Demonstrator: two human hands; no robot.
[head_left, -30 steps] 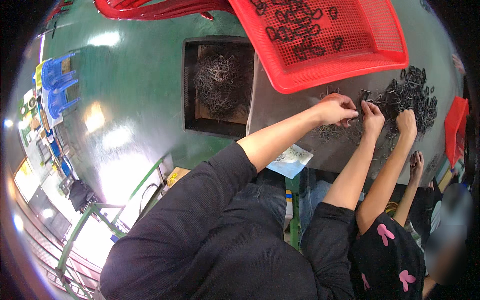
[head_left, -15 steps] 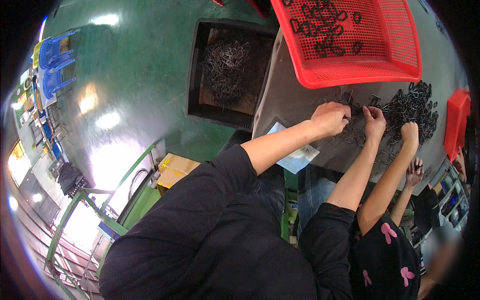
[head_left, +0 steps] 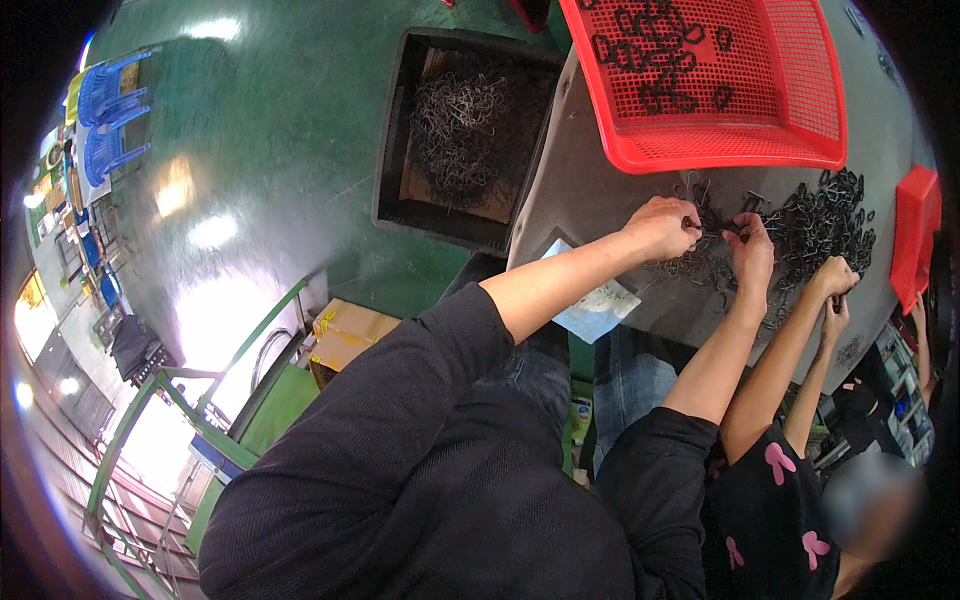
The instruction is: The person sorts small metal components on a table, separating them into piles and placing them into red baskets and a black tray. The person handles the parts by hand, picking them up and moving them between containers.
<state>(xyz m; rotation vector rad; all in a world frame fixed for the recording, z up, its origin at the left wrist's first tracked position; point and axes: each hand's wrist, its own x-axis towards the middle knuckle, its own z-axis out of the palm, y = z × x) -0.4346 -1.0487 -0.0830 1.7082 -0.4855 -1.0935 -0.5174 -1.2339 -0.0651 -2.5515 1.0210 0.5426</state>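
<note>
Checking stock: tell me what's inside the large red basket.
Black loops lie in the red basket, on its mesh. Where they overlap, lower ones are partly covered; the far end is out of frame.

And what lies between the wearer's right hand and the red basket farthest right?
The head view shows a heap of black links there, on the grey table.

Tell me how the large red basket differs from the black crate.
The large red basket is mesh-floored; the black crate shows brown on its floor. The basket holds loosely scattered black links; the crate holds a dense tangle of wiry metal pieces. Both are open-topped.
</note>
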